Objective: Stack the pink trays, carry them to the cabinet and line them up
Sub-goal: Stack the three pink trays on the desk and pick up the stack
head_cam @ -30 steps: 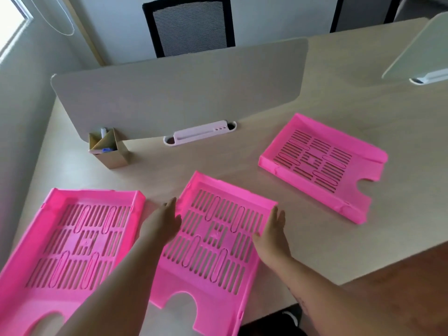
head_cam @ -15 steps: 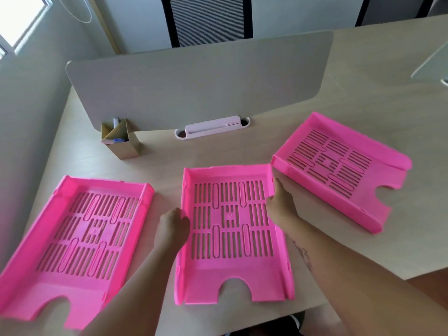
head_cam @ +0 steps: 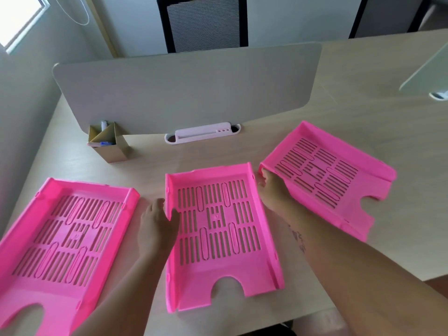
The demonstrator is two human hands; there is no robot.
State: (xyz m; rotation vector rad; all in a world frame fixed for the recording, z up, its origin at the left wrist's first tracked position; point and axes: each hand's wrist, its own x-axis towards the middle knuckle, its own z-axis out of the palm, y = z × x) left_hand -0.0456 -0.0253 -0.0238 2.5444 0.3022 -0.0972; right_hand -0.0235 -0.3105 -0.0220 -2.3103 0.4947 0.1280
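Three pink slotted trays lie on the desk. The left pink tray (head_cam: 60, 238) lies untouched at the near left. The middle pink tray (head_cam: 218, 229) sits square in front of me, and my left hand (head_cam: 157, 226) grips its left wall, thumb over the rim. The right pink tray (head_cam: 322, 175) lies at an angle to the right. My right hand (head_cam: 274, 192) is in the gap between the middle and right trays, fingers curled on the right tray's near-left corner.
A grey divider panel (head_cam: 189, 90) stands across the desk behind the trays, with a white clip base (head_cam: 201, 135) at its foot. A cardboard pen holder (head_cam: 109, 144) stands at the back left. A black chair (head_cam: 203, 23) is beyond the desk.
The middle tray was turned from slanted to square. My right hand then left its right wall and went to the right tray's corner. My left hand stayed on its left wall.
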